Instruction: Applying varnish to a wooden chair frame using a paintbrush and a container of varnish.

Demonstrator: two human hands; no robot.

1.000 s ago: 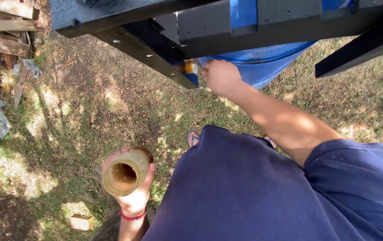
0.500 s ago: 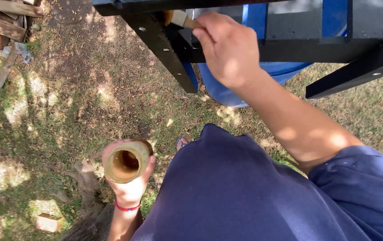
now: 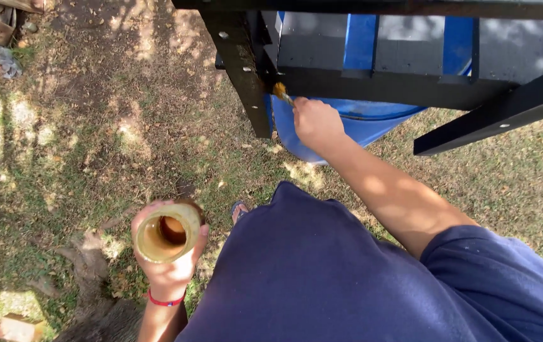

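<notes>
Right hand (image 3: 317, 123) clenched around a small paintbrush (image 3: 281, 93), bristle tip pressed against the black wooden frame (image 3: 373, 85) just above the knuckles. Behind the grip, a blue barrel (image 3: 360, 126). Left hand (image 3: 169, 253) wrapped around an open yellowish container (image 3: 165, 232), held low over patchy grass (image 3: 62, 145), well apart from the brush. Red band (image 3: 165, 301) at that wrist.

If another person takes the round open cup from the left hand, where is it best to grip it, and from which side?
Grip the outer wall of the cup, from the free side facing away from the left hand, probably just below the rim. The cup tilts with its mouth open towards the camera and brownish liquid inside, so keep fingers off the mouth and keep the tilt steady.
</notes>
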